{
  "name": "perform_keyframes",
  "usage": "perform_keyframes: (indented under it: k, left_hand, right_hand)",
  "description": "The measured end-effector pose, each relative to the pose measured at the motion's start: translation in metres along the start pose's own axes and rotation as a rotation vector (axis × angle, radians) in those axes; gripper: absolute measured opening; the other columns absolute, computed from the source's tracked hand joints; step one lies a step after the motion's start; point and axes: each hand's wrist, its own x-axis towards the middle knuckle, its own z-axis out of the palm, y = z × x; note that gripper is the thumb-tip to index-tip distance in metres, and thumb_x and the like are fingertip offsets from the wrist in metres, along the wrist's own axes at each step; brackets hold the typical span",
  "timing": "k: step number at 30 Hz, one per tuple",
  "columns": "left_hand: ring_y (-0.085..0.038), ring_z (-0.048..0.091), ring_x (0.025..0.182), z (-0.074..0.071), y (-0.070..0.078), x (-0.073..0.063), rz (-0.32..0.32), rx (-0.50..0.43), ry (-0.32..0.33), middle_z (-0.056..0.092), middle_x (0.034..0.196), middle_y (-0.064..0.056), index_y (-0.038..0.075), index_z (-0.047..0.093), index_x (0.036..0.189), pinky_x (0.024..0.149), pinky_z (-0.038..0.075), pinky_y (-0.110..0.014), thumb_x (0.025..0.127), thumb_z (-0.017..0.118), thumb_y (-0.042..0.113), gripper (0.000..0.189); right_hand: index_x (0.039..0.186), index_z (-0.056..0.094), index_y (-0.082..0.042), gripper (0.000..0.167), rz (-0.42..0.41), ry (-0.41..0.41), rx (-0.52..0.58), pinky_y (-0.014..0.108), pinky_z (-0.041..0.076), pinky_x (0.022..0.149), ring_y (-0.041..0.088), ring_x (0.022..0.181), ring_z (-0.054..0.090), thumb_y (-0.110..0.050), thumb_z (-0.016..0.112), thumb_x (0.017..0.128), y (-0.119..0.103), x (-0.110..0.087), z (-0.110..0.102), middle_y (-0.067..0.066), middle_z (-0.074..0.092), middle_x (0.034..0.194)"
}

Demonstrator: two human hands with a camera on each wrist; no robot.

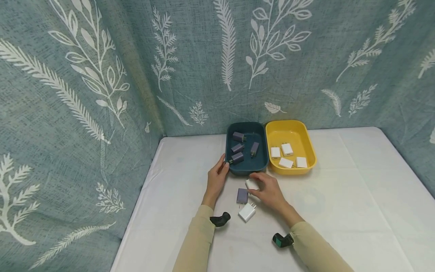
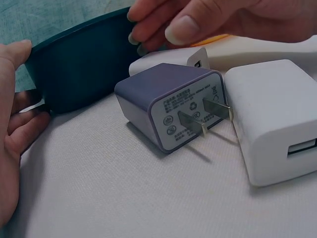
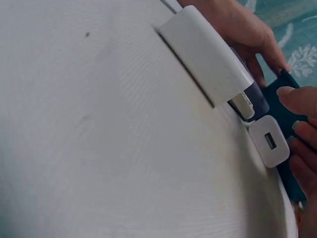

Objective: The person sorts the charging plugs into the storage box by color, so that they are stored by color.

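Note:
My left hand [image 1: 216,180] holds the near left side of a dark teal bin [image 1: 247,172], thumb at the rim and fingers against the outer wall. Several purple chargers [image 1: 237,157] lie in that bin. My right hand [image 1: 270,190] is over a white charger [image 1: 252,184] in front of the bin. Its thumb and fingers are spread about this charger, which still rests on the table in the right wrist view. Nearer to me lie a purple charger [image 2: 168,106] with prongs showing and another white charger [image 2: 275,119].
A yellow bin [image 1: 293,171] with several white chargers [image 1: 287,149] stands right of the teal bin. Both bins stand near the back edge of the white-covered table [image 1: 353,196]. A patterned teal curtain [image 1: 204,68] hangs behind and at the sides.

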Motion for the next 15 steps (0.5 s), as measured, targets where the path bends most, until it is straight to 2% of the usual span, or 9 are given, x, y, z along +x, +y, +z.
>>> perform_keyframes:
  k: [4,8,9,11,15]
  left_hand:
    - [-0.022,0.047,0.137,-0.001,0.006,-0.002,0.004,0.003,-0.008,0.045,0.151,-0.001,0.021,0.046,0.146,0.113,0.039,-0.038,0.101,0.053,0.030,0.047]
    - [-0.022,0.049,0.136,-0.001,0.006,-0.002,0.001,0.012,-0.001,0.046,0.150,-0.002,0.019,0.046,0.146,0.112,0.041,-0.038,0.101,0.053,0.029,0.046]
    - [-0.021,0.049,0.135,0.000,0.000,0.000,-0.002,0.016,0.003,0.046,0.150,0.000,0.022,0.046,0.146,0.112,0.041,-0.037,0.101,0.053,0.031,0.046]
    - [-0.020,0.050,0.135,0.001,0.000,0.000,-0.011,0.013,0.003,0.046,0.150,0.001,0.022,0.046,0.146,0.112,0.041,-0.036,0.101,0.054,0.031,0.047]
    - [-0.021,0.050,0.135,0.000,0.002,0.000,-0.018,-0.007,-0.005,0.045,0.150,0.000,0.020,0.046,0.146,0.112,0.042,-0.036,0.101,0.054,0.030,0.047]
  right_hand:
    - [0.117,0.067,-0.005,0.050,0.031,0.001,-0.004,0.043,0.051,0.101,0.025,0.112,0.064,-0.012,0.086,0.071,0.003,-0.002,0.002,0.009,0.070,0.116]
    - [0.119,0.066,-0.005,0.053,0.056,0.001,-0.012,0.045,0.050,0.101,0.027,0.114,0.064,-0.009,0.086,0.070,0.007,-0.003,0.006,0.010,0.069,0.119]
    - [0.119,0.066,-0.005,0.054,0.059,0.003,-0.013,0.045,0.050,0.101,0.028,0.114,0.063,-0.008,0.087,0.069,0.008,-0.003,0.007,0.011,0.069,0.120]
    - [0.120,0.065,-0.005,0.056,0.065,0.010,-0.011,0.045,0.050,0.101,0.028,0.115,0.063,-0.007,0.087,0.068,0.010,-0.003,0.009,0.011,0.068,0.120]
    - [0.120,0.064,-0.004,0.057,0.075,0.018,-0.006,0.045,0.050,0.102,0.028,0.115,0.062,-0.006,0.087,0.068,0.011,-0.003,0.010,0.012,0.066,0.121]
